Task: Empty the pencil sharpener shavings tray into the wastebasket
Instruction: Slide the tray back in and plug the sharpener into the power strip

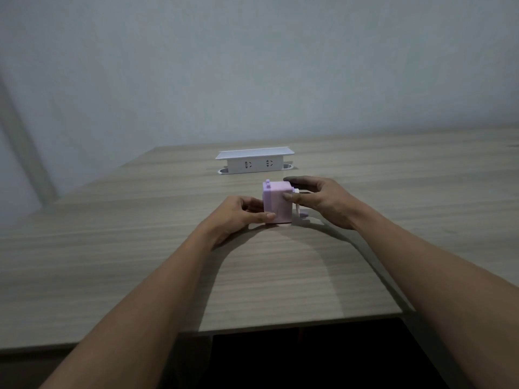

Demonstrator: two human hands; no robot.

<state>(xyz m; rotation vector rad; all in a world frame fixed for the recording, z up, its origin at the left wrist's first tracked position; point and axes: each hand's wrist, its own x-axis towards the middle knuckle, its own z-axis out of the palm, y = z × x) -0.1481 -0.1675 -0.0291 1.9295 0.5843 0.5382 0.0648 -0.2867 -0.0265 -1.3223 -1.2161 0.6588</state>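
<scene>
No legible text, labels or numbers on the pencil sharpener (276,202), socket box (254,164), or table (140,248)

- There is one view only, from a wide-angle camera worn on the person's head, so no second view shares any part of the scene.
- It faces forward and tilts down, along both forearms, which enter from the bottom corners and converge toward the middle of the frame.
- The counter (112,248) fills the lower and middle band; its near edge crosses low in the frame, with dark space under it.
- The left hand (238,214) and right hand (323,199) sit near the centre, at arm's reach from the lens.
- The upper half is plain wall (252,66) beyond the counter's far edge.
- Straight lines bow toward the frame's edges, as a wide lens gives.
</scene>
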